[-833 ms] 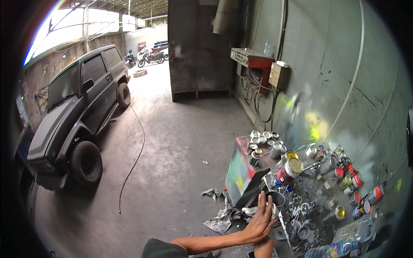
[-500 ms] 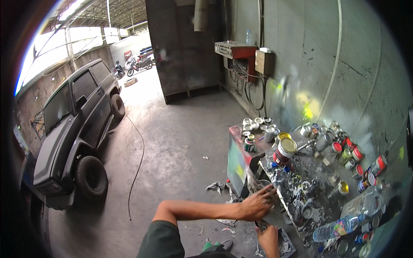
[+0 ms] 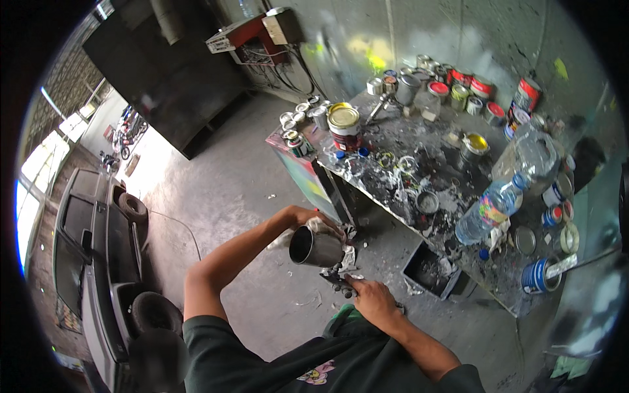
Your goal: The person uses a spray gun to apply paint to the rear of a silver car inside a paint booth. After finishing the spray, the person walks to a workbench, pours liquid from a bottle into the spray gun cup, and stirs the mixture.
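Note:
A grey metal spray-gun cup (image 3: 317,247) is tipped on its side in front of my body, its dark open mouth turned to the left. My left hand (image 3: 314,216) is closed on a whitish rag (image 3: 321,227) against the cup's far side; the cup hides part of its fingers. Just below, my right hand (image 3: 376,299) grips the dark spray gun (image 3: 338,283) under the cup. The gun's handle is mostly covered by that hand.
A paint-splattered table (image 3: 386,190) stands right of my hands, with a large paint can (image 3: 344,128), a plastic water bottle (image 3: 488,211) and several small cans. Beneath its edge sits a black tray (image 3: 432,272). A dark off-road car (image 3: 92,262) is parked at left.
The view has swung to the right and tilted. My hands have come away from the table edge toward my body, and the cup, hidden before, now shows plainly.

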Tool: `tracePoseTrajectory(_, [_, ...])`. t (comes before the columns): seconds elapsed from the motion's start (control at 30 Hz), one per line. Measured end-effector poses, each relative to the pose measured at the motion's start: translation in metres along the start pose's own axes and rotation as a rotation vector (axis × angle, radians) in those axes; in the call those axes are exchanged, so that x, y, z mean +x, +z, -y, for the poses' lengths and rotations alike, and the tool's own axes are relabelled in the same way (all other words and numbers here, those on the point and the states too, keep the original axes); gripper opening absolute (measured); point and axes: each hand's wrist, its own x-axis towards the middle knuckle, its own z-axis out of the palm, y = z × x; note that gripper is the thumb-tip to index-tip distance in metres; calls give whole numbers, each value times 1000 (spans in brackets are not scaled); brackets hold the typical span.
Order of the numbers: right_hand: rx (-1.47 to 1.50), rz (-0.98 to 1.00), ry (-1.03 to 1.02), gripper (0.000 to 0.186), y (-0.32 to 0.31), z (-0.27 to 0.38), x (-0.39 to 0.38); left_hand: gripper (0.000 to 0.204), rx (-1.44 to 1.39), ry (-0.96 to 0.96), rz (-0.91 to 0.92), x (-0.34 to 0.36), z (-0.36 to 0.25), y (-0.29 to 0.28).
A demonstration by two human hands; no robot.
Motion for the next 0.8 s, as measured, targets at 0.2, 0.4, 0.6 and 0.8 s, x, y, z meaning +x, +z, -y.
tracePoseTrajectory(0.2, [146,-23,37,43,-21,-26,-15,60,-772,-44,-544,43,-71,68])
tracePoseTrajectory(0.4, [297,50,19,43,-50,-29,-27,68,-992,728,-968,77,-55,125])
tracePoseTrajectory(0.6, [400,180,-135,37,-51,-50,-53,102,-775,549,-676,97,-51,141])
tracePoseTrajectory(0.8, [509,492,-88,39,-85,-51,-64,112,-943,526,-487,120,-104,162])
